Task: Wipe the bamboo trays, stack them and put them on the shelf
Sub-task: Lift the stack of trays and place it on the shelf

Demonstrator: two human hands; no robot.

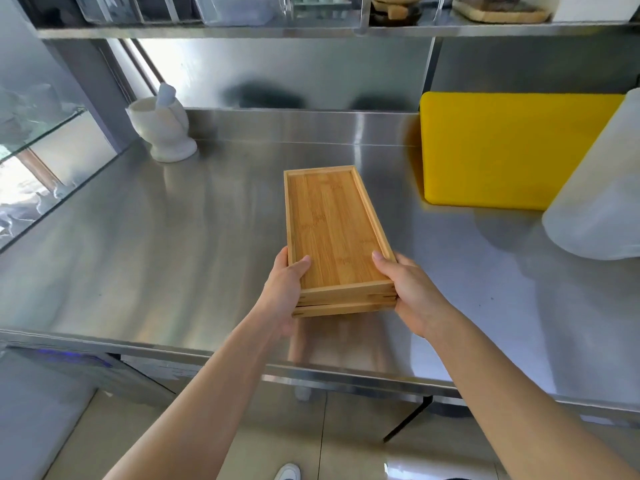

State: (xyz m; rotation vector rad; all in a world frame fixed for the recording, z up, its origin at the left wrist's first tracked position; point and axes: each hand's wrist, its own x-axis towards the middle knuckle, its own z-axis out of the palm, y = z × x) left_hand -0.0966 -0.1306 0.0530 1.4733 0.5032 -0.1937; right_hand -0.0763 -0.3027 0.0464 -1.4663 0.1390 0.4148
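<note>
A stack of rectangular bamboo trays (pixel 332 223) is held just above the steel counter, long side pointing away from me. Three rims show at its near end. My left hand (pixel 285 289) grips the near left corner, thumb inside the top tray. My right hand (pixel 412 289) grips the near right corner the same way. The steel shelf (pixel 242 31) runs across the top of the view, above the counter. No cloth is in view.
A white mortar and pestle (pixel 164 126) stands at the back left of the steel counter (pixel 156 254). A yellow cutting board (pixel 512 150) leans on the back wall at right, beside a translucent plastic container (pixel 602 188). Clear bins (pixel 166 8) and wooden boards (pixel 502 8) crowd the shelf.
</note>
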